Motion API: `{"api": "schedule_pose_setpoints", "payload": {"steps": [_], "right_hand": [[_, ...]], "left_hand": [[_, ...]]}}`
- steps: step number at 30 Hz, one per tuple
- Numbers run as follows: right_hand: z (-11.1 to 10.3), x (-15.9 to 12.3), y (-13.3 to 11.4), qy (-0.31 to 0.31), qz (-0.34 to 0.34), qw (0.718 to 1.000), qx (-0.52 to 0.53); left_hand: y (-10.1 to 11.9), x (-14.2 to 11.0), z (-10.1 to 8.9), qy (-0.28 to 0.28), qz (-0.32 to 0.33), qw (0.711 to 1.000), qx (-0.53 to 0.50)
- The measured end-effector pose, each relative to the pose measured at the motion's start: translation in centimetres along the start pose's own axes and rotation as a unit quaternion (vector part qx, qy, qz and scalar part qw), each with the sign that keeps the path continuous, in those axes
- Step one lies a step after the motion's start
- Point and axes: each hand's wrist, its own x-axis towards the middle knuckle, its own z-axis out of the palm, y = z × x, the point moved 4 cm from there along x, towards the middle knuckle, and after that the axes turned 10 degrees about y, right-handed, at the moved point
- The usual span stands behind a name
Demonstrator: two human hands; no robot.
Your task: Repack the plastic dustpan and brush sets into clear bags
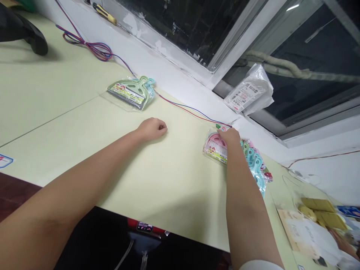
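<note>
My right hand [231, 135] grips a bagged pink hand brush and dustpan set [216, 145] by its handle end; white bristles and a printed label show through the clear plastic. Right behind that forearm lie several more bagged sets [255, 161] in blue and green, partly covered by my arm. Over the middle of the table, my left hand [152, 128] is curled into a loose fist, with nothing visible in it. Beyond it, by the wall, rests a bagged green and blue brush and dustpan set [131, 92].
A coiled red and blue cable [98, 50] runs along the back of the pale table [180, 176]. A screwdriver [105, 14] and a white plastic package [249, 92] lie on the window ledge. At right are yellow packs [323, 212] and papers; a black object [21, 30] stands far left.
</note>
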Motion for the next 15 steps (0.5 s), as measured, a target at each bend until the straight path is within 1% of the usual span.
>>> {"api": "schedule_pose_setpoints", "payload": {"steps": [6, 9, 12, 14, 15], "right_hand": [[-0.6, -1.5, 0.3, 0.002, -0.002, 1.000, 0.006], [-1.4, -2.4, 0.3, 0.020, -0.002, 1.000, 0.017], [-3.3, -3.2, 0.2, 0.052, 0.002, 0.997, 0.054], [-5.3, -4.3, -0.2, 0.077, -0.008, 0.992, 0.099], [-6.5, -5.3, -0.4, 0.090, -0.019, 0.987, 0.129]], "left_hand": [[-0.1, 0.0, 0.0, -0.003, -0.004, 1.000, -0.001], [0.0, 0.0, -0.1, 0.000, -0.002, 1.000, -0.004], [-0.1, 0.0, -0.2, 0.001, -0.003, 1.000, -0.014], [-0.1, 0.0, -0.2, 0.000, -0.005, 1.000, -0.018], [-0.1, 0.0, -0.2, 0.001, -0.004, 1.000, -0.018]]}}
